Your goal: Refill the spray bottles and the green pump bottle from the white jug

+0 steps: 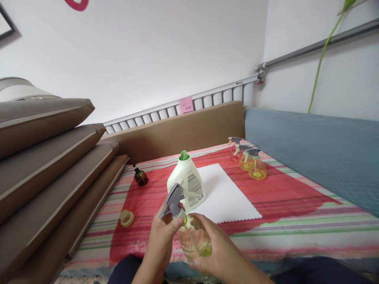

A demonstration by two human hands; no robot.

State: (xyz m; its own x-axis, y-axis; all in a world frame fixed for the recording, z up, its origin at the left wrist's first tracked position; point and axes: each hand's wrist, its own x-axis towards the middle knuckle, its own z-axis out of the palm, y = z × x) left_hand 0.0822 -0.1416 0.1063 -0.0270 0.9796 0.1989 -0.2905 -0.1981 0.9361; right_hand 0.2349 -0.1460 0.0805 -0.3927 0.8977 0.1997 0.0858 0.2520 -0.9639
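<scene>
Both hands hold one clear spray bottle, tilted to the left, with a grey trigger head and a little yellowish liquid at the bottom. My left hand is closed around the spray head and neck. The bottle's body sits in the grasp of my right hand. Just behind them stands a large pale green detergent jug with its cap off and a green spout showing. To the left, a pale yellow-green cap lies on the red sheet.
Several spray bottles with grey heads stand at the back right. A dark pump bottle is at the back left. White scallop-edged paper lies beside the jug. Stacked brown cushions rise on the left; a blue bolster borders the right.
</scene>
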